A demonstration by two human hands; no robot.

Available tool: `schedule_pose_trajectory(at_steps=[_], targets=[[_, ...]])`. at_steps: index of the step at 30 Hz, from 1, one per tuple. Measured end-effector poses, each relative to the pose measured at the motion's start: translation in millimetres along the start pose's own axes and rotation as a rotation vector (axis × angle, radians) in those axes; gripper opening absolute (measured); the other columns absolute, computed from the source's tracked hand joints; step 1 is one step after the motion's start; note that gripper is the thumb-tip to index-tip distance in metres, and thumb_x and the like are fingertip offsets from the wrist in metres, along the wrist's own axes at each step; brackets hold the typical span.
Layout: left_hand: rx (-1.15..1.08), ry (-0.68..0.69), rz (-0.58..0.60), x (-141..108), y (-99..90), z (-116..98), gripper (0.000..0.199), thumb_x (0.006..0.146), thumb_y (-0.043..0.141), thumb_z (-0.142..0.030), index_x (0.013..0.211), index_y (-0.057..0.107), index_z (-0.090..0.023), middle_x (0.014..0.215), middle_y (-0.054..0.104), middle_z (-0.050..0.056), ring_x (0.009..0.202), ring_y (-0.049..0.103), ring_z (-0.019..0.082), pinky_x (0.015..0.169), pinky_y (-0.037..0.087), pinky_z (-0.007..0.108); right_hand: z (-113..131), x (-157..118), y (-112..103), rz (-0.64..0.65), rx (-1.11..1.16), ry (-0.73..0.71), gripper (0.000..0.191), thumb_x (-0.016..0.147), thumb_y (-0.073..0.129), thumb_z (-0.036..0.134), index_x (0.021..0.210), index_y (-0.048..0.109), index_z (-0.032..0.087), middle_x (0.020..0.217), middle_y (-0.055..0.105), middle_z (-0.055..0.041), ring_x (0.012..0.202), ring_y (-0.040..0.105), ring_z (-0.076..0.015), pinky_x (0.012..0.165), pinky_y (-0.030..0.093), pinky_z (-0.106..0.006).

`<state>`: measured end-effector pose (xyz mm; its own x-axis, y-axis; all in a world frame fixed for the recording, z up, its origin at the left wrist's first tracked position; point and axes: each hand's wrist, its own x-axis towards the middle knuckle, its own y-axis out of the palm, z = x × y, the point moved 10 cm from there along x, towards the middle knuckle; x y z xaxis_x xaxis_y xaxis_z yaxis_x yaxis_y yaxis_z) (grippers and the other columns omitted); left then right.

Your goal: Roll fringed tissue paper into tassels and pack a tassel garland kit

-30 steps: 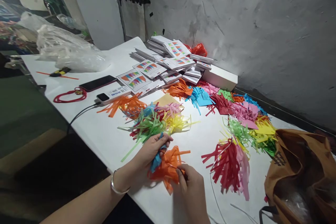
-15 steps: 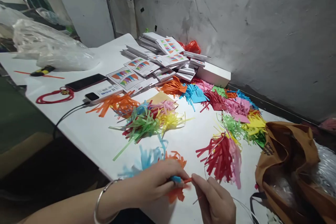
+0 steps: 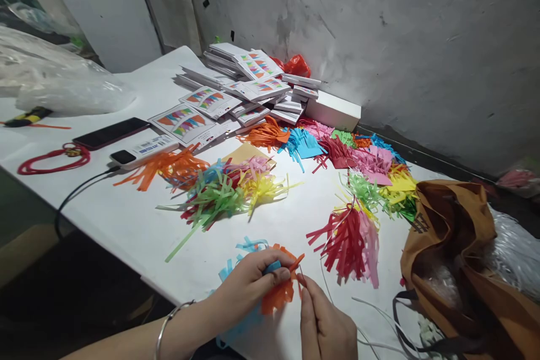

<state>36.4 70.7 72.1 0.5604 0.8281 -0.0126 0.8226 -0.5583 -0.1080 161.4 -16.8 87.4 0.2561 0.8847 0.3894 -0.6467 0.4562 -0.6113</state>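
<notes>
Head: left grip (image 3: 251,281) holds orange tassel (image 3: 278,297), tip (image 3: 297,262) slanting up-right; right grip (image 3: 327,318), something thin (image 3: 301,273).

The held fringe (image 3: 279,296) is orange, the half-hidden streamers (image 3: 253,245) seemingly light blue.

Table (image 3: 291,230): White and brightly lit before you, the light appearing to fall from above.
Table's near side: Deep shadow swallows most detail at your lower left.
Wall (image 3: 392,39): Duller gray, palest low down behind the white box (image 3: 335,112).
Left hand (image 3: 257,278): Evenly lit, a soft shadow on the table below; the bracelet (image 3: 160,329) glints.
Blue streamers (image 3: 247,320): Hazy and blurred beneath your wrist.
Plastic bag (image 3: 80,93): Pale glare across its folds, smeared toward your left.
Cards (image 3: 211,100): Colors read clearly; small print does not.
Brown bag (image 3: 455,259): Stretched by wide-angle distortion at your right, its inside dim.
</notes>
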Motion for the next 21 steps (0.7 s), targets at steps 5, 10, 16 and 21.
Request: schedule_pose_trajectory(at_steps=[5, 10, 16, 21], targets=[[0.063, 0.027, -0.023, 1, -1.0, 0, 0.02, 0.091, 0.054, -0.031, 0.09, 0.071, -0.021, 0.087, 0.072, 0.003, 0.08, 0.061, 0.018, 0.074, 0.045, 0.027, 4, 3, 5, 0.025, -0.09, -0.071, 0.042, 0.101, 0.039, 0.035, 0.109, 0.076, 0.014, 0.093, 0.078, -0.0123, 0.064, 0.075, -0.0221, 0.058, 0.057, -0.027], [0.192, 0.115, -0.026, 2, 0.0, -2, 0.016, 0.089, 0.052, -0.024, 0.086, 0.068, -0.02, 0.085, 0.071, 0.004, 0.078, 0.062, 0.018, 0.073, 0.046, 0.027, 15, 2, 7, 0.012, -0.201, -0.21, 0.039, 0.101, 0.04, 0.029, 0.107, 0.074, 0.011, 0.08, 0.077, -0.0131, 0.054, 0.071, -0.0212, 0.05, 0.052, -0.028], [0.382, 0.405, -0.007, -5, 4.5, -19, 0.016, 0.095, 0.051, -0.021, 0.092, 0.067, -0.019, 0.081, 0.069, 0.006, 0.075, 0.06, 0.018, 0.069, 0.046, 0.027, 17, 4, 13, 0.073, -0.288, -0.268, 0.038, 0.102, 0.035, 0.027, 0.1, 0.071, 0.016, 0.066, 0.071, -0.0075, 0.047, 0.067, -0.0214, 0.046, 0.044, -0.03], [0.467, 0.561, 0.027, -12, 11.2, -24, 0.017, 0.097, 0.051, -0.018, 0.106, 0.065, -0.019, 0.084, 0.067, 0.008, 0.076, 0.058, 0.018, 0.068, 0.045, 0.026, 3, 8, 16, 0.15, -0.161, -0.121, 0.043, 0.104, 0.032, 0.038, 0.083, 0.066, 0.023, 0.061, 0.068, -0.0035, 0.05, 0.066, -0.0204, 0.049, 0.041, -0.029]])
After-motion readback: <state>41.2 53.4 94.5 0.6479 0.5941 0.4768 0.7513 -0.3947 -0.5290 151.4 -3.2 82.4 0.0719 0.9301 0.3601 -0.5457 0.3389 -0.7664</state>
